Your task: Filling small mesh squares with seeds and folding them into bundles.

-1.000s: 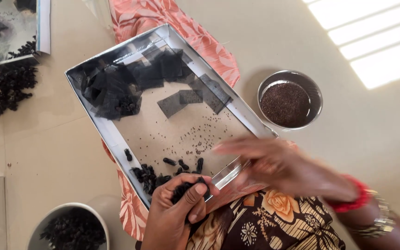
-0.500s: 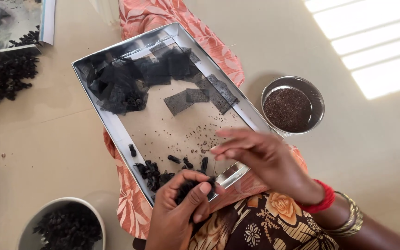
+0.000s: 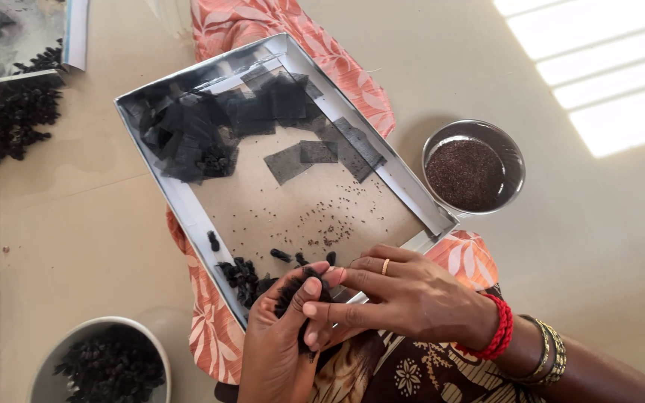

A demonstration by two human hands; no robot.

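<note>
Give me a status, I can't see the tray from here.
Left hand cups a dark bundle; right hand pinches it. Both over tray corner. Nothing blocking.

Both hands (image 3: pixel 337 317) pinch small black bundle (image 3: pixel 293 295) over tray (image 3: pixel 181 201) corner.

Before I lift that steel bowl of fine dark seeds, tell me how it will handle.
The steel bowl looks rigid and smooth, probably a bit slippery. It sits nearly full of seeds, so tilting would likely spill them. Probably light enough for one hand.
</note>
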